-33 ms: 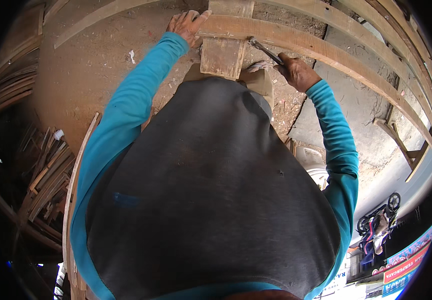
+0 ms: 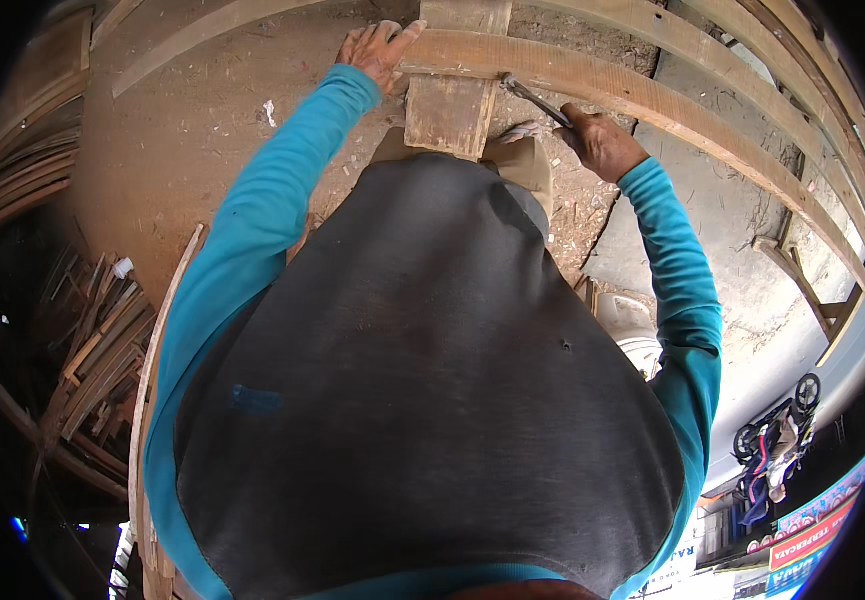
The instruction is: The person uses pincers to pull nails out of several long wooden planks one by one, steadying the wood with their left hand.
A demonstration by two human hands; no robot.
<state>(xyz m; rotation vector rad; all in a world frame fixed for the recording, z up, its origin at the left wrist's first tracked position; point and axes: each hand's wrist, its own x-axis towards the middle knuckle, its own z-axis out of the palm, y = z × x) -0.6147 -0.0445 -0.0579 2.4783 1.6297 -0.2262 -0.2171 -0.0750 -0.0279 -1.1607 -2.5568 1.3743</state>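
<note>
My left hand point(image 2: 380, 52) is at the left end of a long wooden beam point(image 2: 593, 85), gripping it, though some of its fingers are partly hidden. The beam lies across a worn wooden plank point(image 2: 450, 115) and runs off to the right in a curve bent by the lens. In my right hand point(image 2: 603, 143), closed round the dark handle, is a hammer point(image 2: 533, 97). Its small metal head is at the near edge of the beam, just right of the plank. Whether the head touches the wood I cannot tell.
More long wooden strips point(image 2: 703, 55) lie beyond the beam on the right. Scrap wood point(image 2: 103, 370) is heaped at the left, near stacked boards point(image 2: 28, 170). A small wooden frame point(image 2: 808, 285) stands at the right, with a parked motorcycle point(image 2: 778, 440) farther off. Shavings litter the ground.
</note>
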